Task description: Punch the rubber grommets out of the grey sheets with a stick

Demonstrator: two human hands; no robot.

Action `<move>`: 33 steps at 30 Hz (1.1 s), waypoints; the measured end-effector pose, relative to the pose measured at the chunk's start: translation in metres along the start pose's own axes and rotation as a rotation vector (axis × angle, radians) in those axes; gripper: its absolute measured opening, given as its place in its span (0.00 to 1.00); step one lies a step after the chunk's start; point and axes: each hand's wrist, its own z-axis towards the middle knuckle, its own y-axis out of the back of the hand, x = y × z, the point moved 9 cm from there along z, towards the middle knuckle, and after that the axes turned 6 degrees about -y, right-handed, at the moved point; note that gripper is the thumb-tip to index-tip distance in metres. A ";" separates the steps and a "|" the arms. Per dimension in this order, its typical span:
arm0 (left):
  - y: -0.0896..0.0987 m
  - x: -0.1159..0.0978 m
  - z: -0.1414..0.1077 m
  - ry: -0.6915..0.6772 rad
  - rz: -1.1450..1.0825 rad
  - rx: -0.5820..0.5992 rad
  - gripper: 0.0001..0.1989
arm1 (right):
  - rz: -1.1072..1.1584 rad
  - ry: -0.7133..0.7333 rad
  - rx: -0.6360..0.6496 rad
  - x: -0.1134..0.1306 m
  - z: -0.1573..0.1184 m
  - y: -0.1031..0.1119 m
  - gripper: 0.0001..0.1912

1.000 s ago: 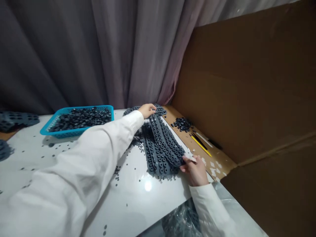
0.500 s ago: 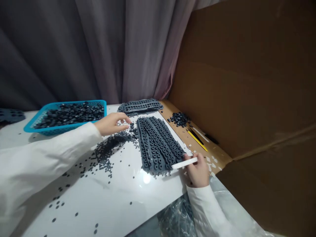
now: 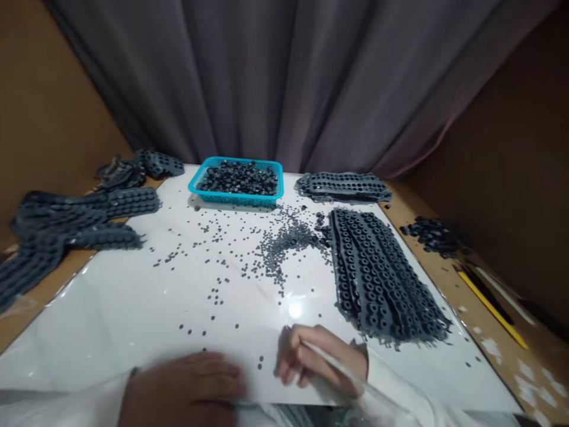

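At the far left, dark studded strips (image 3: 84,216) are heaped across the brown board edge and partly onto the white worktop (image 3: 146,308); behind them a crumpled dark bundle (image 3: 155,164) is seen. At the near edge, the left hand (image 3: 182,388) is blurred; its fingers appear to be stretched out side by side, but whether anything is held beneath them cannot be told. Farther back, a blue basket (image 3: 235,197) is set near the curtain (image 3: 249,77) and is filled with small black pieces (image 3: 240,177). Tiny dark discs (image 3: 284,243) are strewn over the middle, most thickly just beside the ringed strips. Near the front edge, a slim white stick (image 3: 338,366) is gripped in the right hand (image 3: 322,343); its fingers are curled closed around it, and it is slanted back over the wrist toward the white sleeve (image 3: 391,385). At the back, a perforated dark sheet (image 3: 347,187) is laid crosswise. In front of it, ringed dark strips (image 3: 377,273) are spread side by side, well clear of both hands. On the brown right border, a black heap (image 3: 431,234), a yellow tool (image 3: 493,308), a pale rod (image 3: 507,295) and white scraps (image 3: 527,370) are seen.
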 end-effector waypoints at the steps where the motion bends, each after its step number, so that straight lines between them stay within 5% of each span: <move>1: -0.014 -0.007 0.003 -0.073 -0.010 0.055 0.21 | -0.035 0.032 -0.069 0.006 0.010 0.008 0.21; 5: -0.023 0.025 0.033 -0.065 -0.022 0.162 0.35 | -0.182 0.285 -0.445 0.051 0.019 0.045 0.17; 9: 0.018 0.071 0.057 0.082 0.167 0.093 0.32 | -0.142 0.361 -0.520 0.063 -0.003 0.041 0.20; 13: 0.069 0.101 0.040 0.251 0.291 -0.019 0.26 | 0.228 0.140 -0.271 0.017 -0.003 -0.005 0.27; 18: 0.077 0.135 -0.019 0.433 0.252 0.042 0.23 | 0.543 -0.088 0.111 -0.020 0.034 -0.073 0.29; 21: 0.058 0.130 -0.059 0.524 0.308 -0.011 0.31 | 0.468 -0.016 -0.029 -0.011 0.056 -0.053 0.26; 24: 0.027 0.100 -0.086 0.600 0.331 -0.115 0.39 | 0.306 0.210 -0.378 0.019 0.051 -0.002 0.21; 26: 0.008 0.075 -0.086 0.613 0.304 -0.177 0.39 | 0.187 0.290 -0.494 0.037 0.040 0.018 0.20; 30: -0.009 0.051 -0.039 0.553 0.301 -0.185 0.40 | 0.033 0.372 -0.586 0.060 0.027 0.035 0.21; 33: -0.007 0.065 0.016 0.537 0.207 -0.125 0.39 | -0.064 0.454 -0.687 0.069 0.020 0.048 0.21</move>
